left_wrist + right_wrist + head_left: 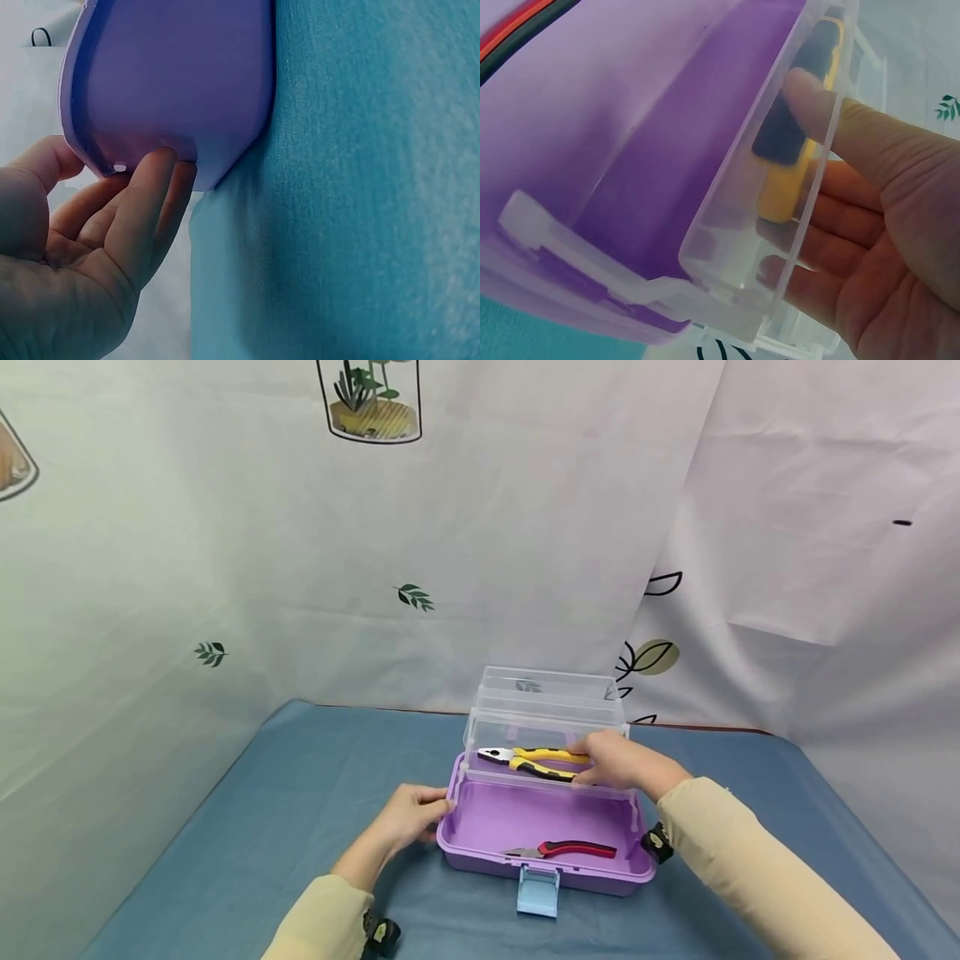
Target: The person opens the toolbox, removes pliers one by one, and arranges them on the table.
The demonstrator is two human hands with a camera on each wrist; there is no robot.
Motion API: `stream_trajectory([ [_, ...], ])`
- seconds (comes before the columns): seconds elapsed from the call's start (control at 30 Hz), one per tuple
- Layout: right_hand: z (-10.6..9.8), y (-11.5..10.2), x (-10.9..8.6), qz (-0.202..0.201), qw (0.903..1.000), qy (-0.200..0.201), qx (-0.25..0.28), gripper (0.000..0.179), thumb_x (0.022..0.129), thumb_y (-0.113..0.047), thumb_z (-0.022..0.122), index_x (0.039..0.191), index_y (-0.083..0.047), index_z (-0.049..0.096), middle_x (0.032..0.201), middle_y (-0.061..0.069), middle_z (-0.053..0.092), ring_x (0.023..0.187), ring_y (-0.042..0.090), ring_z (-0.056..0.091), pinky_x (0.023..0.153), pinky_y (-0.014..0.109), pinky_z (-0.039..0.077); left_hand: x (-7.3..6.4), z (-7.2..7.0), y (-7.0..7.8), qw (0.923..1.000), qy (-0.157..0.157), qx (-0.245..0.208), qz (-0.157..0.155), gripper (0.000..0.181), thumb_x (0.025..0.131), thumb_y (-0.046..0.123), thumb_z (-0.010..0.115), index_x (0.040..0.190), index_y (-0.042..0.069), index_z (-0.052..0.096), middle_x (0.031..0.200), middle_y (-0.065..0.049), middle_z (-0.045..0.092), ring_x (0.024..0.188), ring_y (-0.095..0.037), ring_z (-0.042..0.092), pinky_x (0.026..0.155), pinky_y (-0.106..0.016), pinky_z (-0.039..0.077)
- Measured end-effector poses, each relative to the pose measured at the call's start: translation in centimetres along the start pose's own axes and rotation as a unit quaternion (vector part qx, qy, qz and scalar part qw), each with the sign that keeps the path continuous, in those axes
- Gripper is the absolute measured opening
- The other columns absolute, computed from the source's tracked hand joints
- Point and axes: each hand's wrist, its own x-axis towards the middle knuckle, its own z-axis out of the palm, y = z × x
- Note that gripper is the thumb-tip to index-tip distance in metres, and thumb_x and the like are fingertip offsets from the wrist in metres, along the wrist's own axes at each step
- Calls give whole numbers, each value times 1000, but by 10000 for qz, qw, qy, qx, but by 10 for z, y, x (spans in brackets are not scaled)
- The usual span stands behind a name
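Head view: right grip holds curved-handled yellow-black pliers in clear plastic tray; left grip pinches purple box.

smooth plastic box, rough cloth

Pale cloth, with printed leaf sprigs and a plant-jar print, hanging behind the blue-covered worktop.

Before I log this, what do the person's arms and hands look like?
The left hand and right hand are bare, no gloves. The left sleeve and right sleeve are plain cream, reaching close to the wrists. Small black devices with a pale mark sit at the cuffs, one left, one right. I see no cables.
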Motion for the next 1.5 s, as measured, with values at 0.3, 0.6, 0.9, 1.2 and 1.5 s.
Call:
stream_trajectory([
  [0.3,3,-3,4,37,9999,27,-117,58,82,-20,73,132,2,52,130,18,58,117,33,56,98,46,48,-4,3,-1,9999,116,-45,-55,40,89,12,60,122,-10,57,103,-29,67,81,-19,67,60,-32,60],
  [0.6,1,-3,4,-200,9995,115,-199,56,82,-19,72,130,4,53,127,21,59,115,34,57,97,46,49,-6,6,0,9998,166,14,-122,39,90,13,59,123,-9,57,104,-28,67,84,-22,68,61,-33,60],
  [0.9,-7,3,1,-69,9994,-142,313,53,83,-24,71,128,-1,56,108,7,63,88,14,56,79,36,51,-4,6,0,9996,207,128,-128,38,90,12,58,122,-8,58,102,-28,67,83,-23,68,59,-33,60],
  [1.2,-15,9,-3,-34,9947,-189,1014,46,77,-30,76,111,-3,60,93,3,63,78,15,53,69,30,48,-7,11,3,9988,468,0,-134,37,89,12,58,120,-8,61,102,-26,68,80,-20,68,56,-29,59],
  [1.5,-10,7,-4,-39,9961,-291,828,50,75,-25,75,118,-2,63,93,0,64,78,13,54,69,30,50,-10,18,8,9967,788,-76,-153,34,86,8,57,116,-9,63,94,-24,69,70,-16,65,47,-25,54],
])
